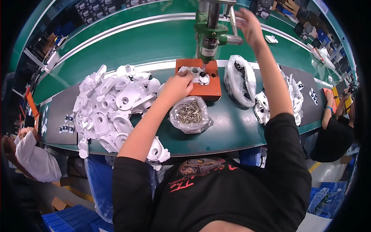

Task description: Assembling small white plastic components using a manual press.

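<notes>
My left hand (178, 84) holds the end of a white plastic part (196, 72) on the orange block (210, 88) under a green press (206, 34). A small black piece (202, 74) sits on that part, directly beneath the press's metal rod; whether the rod touches it I cannot tell. My right hand (250, 26) is raised beside the press lever (233, 22), its fingers stretched towards it, apart and slightly blurred. Just in front of the block stands a clear plastic bag of small metal screws or pins (191, 112).
White plastic parts (116, 100) are heaped on the left. Right of the block stands a bag with black pieces (240, 81), then more white parts (295, 100). Small dark parts (66, 127) lie on a mat. Co-workers sit at the far left (34, 158) and far right (334, 131).
</notes>
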A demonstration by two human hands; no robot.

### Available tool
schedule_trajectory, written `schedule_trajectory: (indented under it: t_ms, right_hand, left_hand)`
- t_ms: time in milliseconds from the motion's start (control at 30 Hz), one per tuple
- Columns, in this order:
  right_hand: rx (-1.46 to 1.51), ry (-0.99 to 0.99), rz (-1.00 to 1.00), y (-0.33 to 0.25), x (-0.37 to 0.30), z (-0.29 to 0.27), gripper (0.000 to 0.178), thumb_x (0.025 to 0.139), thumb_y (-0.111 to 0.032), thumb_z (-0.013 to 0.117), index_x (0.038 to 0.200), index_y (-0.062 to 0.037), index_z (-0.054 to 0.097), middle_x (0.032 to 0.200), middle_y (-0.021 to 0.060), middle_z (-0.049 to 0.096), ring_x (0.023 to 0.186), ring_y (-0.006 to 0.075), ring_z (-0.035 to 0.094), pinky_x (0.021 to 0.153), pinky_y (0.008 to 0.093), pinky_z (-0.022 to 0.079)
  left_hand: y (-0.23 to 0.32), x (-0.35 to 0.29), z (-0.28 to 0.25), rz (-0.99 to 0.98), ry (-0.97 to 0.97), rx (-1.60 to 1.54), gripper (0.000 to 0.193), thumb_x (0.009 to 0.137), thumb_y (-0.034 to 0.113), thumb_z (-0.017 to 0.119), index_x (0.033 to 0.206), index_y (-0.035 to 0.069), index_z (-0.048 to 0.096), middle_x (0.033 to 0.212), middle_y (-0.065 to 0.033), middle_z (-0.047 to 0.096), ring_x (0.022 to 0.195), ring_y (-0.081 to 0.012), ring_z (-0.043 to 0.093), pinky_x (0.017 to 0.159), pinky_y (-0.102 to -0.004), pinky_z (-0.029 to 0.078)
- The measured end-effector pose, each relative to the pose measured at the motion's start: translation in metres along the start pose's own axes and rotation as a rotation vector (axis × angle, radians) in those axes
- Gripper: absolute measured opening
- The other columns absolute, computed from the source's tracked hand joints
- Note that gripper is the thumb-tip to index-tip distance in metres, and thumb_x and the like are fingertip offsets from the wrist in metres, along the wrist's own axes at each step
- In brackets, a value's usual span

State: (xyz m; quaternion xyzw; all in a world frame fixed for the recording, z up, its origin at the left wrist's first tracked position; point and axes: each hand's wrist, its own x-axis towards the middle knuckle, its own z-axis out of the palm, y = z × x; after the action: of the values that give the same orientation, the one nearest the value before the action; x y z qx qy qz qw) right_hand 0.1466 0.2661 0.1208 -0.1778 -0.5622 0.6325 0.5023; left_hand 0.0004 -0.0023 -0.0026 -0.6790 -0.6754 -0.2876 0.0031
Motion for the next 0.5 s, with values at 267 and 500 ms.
schedule_trajectory:
  t_ms: [267,500]
  right_hand:
    - [-0.294,-0.28,-0.047,-0.013,0.129,0.065,0.027,0.08,-0.027,0.058,0.096,-0.0066,0.056,0.064,0.002,0.053,0.058,0.0157,0.052,0.05,0.0302,0.042]
    - [-0.114,-0.194,-0.282,-0.177,0.013,0.083,0.029,0.083,-0.03,0.054,0.093,-0.0033,0.053,0.067,0.0059,0.055,0.062,0.0196,0.058,0.056,0.0335,0.051]
  left_hand:
    - [-0.015,-0.011,0.008,0.015,0.101,-0.007,0.019,0.078,0.018,0.054,0.089,0.003,0.055,0.107,-0.0184,0.059,0.088,-0.0357,0.058,0.075,-0.0424,0.048]
    - [-0.009,0.0,0.006,0.066,0.014,-0.001,0.017,0.078,0.017,0.054,0.089,0.004,0.053,0.106,-0.0179,0.058,0.085,-0.0364,0.058,0.073,-0.0425,0.048]
